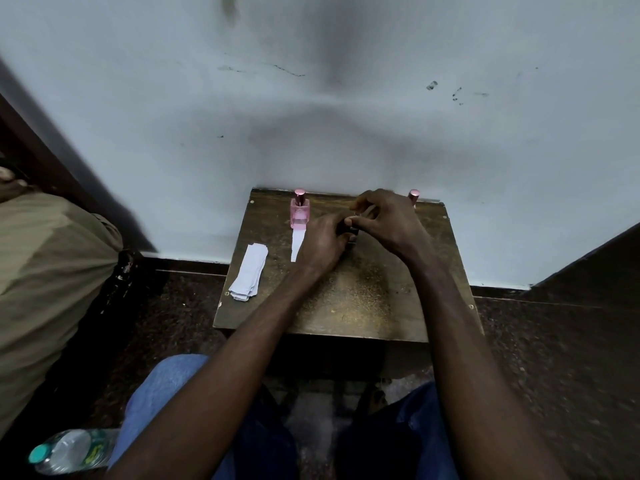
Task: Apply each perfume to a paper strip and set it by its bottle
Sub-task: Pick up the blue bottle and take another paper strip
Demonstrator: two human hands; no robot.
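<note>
1. Done, I reckon: one paper strip (297, 242) lies on the tabletop (363, 299), touching the front of the pink perfume bottle (300, 213).
2. Now: my left grip (322, 240) wraps a small dark bottle (350, 231) mid-tabletop, and my right grip (388, 220) pinches its top.
3. Left to do: that one, plus the pink-capped bottle (414, 195) half hidden behind my right grip.
4. Spare strips (248, 271) are stacked by the left edge, within easy reach. There's a water bottle (69, 452) down on the floor.
</note>
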